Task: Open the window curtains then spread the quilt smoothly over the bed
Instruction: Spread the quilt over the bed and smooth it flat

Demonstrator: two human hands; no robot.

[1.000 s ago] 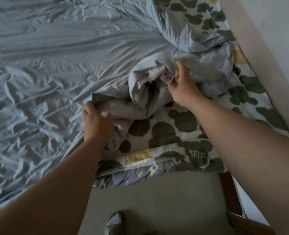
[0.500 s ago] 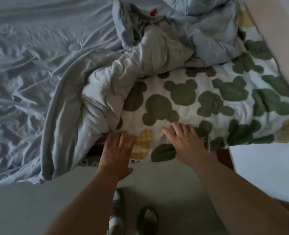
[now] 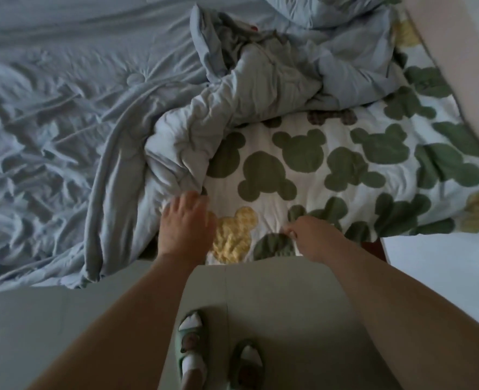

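A quilt lies bunched on the bed, its grey-blue underside (image 3: pixel 63 142) crumpled across the left and its white face with green and yellow bear heads (image 3: pixel 331 170) turned up at the right. A thick fold (image 3: pixel 246 88) piles up in the middle. My left hand (image 3: pixel 186 228) lies on the quilt's near edge where the grey fold meets the printed face, fingers spread over the fabric. My right hand (image 3: pixel 308 235) pinches the printed edge beside a yellow bear patch (image 3: pixel 234 235), with its fingers curled.
A pale wall (image 3: pixel 457 66) runs along the bed's right side. A dark wooden bed leg (image 3: pixel 373 247) shows below the quilt edge. Grey floor (image 3: pixel 260 299) lies in front of the bed, with my feet in green slippers (image 3: pixel 190 342) on it.
Both hands came back from the bunched fold to the near edge, and the printed face now lies spread open. Since half a second ago, my right hand's fingers have curled on the edge.
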